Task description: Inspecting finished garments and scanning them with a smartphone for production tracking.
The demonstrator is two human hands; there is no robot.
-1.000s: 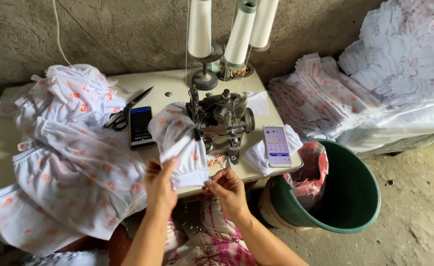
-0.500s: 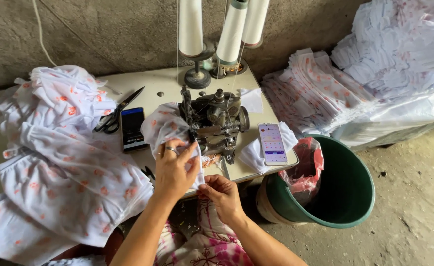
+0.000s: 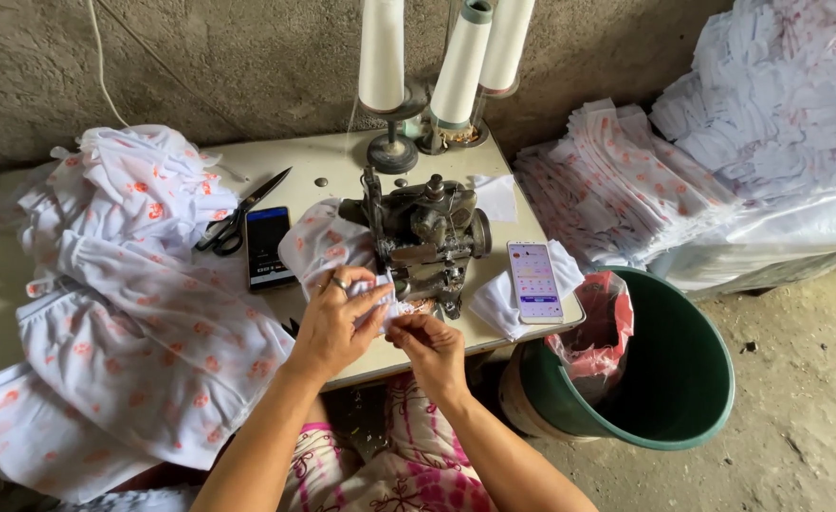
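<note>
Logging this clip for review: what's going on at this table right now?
A person sits at a sewing table, both hands on a small white printed fabric piece at the front of the grey sewing machine. The left hand and right hand pinch its edge. Printed fabric is heaped left; scissors and two phones lie nearby.

sewing workshop | overlock machine (image 3: 424, 237) | thread cones (image 3: 460, 66) | stacked fabric (image 3: 626, 180)
</note>
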